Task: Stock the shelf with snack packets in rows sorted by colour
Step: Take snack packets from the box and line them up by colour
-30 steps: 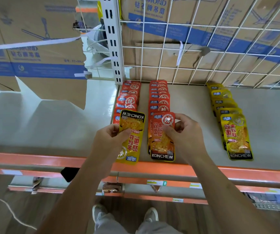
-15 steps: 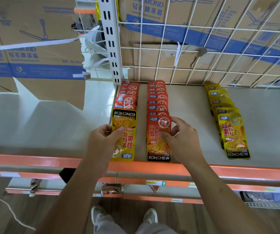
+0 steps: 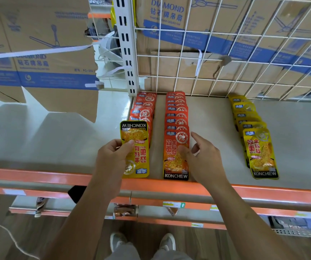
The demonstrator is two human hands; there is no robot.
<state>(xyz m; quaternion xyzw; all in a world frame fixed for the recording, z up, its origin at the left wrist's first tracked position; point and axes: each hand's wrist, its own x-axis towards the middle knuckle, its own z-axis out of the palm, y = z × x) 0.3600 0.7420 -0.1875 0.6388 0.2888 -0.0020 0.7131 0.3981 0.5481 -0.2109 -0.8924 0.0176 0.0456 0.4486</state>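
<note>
- Three rows already lie on the shelf [image 3: 216, 128]: one red row [image 3: 143, 109] just beyond the left hand [image 3: 111, 158], a second red row [image 3: 176, 113] beyond the right hand [image 3: 201, 158], and a yellow row [image 3: 250, 119] well off to the right of that hand.
- The right hand is loosely spread, its thumb touching the front red packet [image 3: 176, 156], which lies flat at the near end of its row; that packet looks placed.
- The left hand pinches a yellow packet [image 3: 135, 149], held upside down over the near end of the left red row. It is not yet stocked, and by colour it likely belongs to the yellow row across from the right hand.
- How many packets remain beyond this one cannot be told.
- The shelf is pale grey with an orange front rail [image 3: 38, 175] under both wrists.
- Beyond the hands stand a white wire mesh [image 3: 226, 53], a slotted upright [image 3: 125, 44] and cardboard fan boxes [image 3: 38, 34].
- Below the arms are a lower shelf and a wooden floor.
</note>
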